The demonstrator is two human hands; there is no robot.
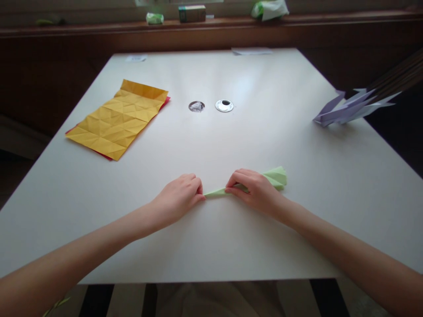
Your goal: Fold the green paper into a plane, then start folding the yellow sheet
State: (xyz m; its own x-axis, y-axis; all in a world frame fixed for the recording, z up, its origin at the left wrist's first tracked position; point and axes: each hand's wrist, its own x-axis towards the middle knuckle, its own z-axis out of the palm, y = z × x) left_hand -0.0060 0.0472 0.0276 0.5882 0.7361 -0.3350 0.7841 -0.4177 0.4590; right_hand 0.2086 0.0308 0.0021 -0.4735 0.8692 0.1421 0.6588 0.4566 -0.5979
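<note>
A light green folded paper (pixel 276 177) lies low over the white table, narrow on the left and fanned out wider on the right. My left hand (pixel 185 196) pinches its thin left tip between thumb and fingers. Farther along the strip, my right hand (pixel 253 189) is closed on the paper's middle, thumb and fingertips pressed together, and it hides part of the folds. The wide pleated end sticks out behind the right hand.
Creased yellow paper (pixel 119 116) rests on red paper (pixel 165 102) at the left. Folded purple and white paper pieces (pixel 343 108) stand near the right edge. Two round metallic discs (pixel 224 105) sit mid-table. Small packages and a box (pixel 192 13) line the ledge behind the table (pixel 205 246).
</note>
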